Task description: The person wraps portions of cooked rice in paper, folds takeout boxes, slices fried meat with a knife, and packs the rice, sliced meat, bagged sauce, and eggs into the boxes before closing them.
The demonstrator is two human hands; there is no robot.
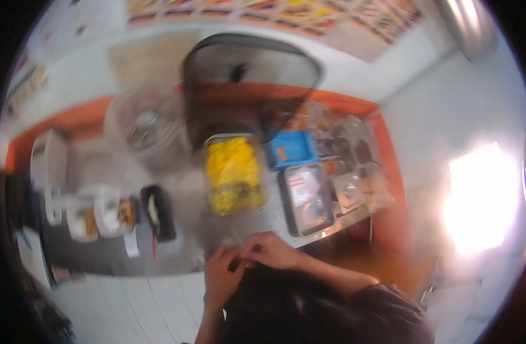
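Observation:
My left hand (223,271) and my right hand (272,250) meet at the counter's near edge, right in front of my body. Their fingertips touch or nearly touch. Blur hides whether anything small is pinched between them. Beyond the hands, a clear tub (263,189) holds bright yellow food pieces. To its right lies a dark tray with a clear lid (311,200), and behind that a blue plastic basket (292,149). Left of the tub, a narrow black container (159,213) has a pale utensil or strip inside.
Two white food containers (83,220) (114,215) stand at left, with a white paper slip (131,243) below. A large clear bucket (146,124) and a dark-framed mesh cover (250,64) rise behind. Steel lidded pans (349,192) and plastic bags sit right, inside an orange-red rim (394,172).

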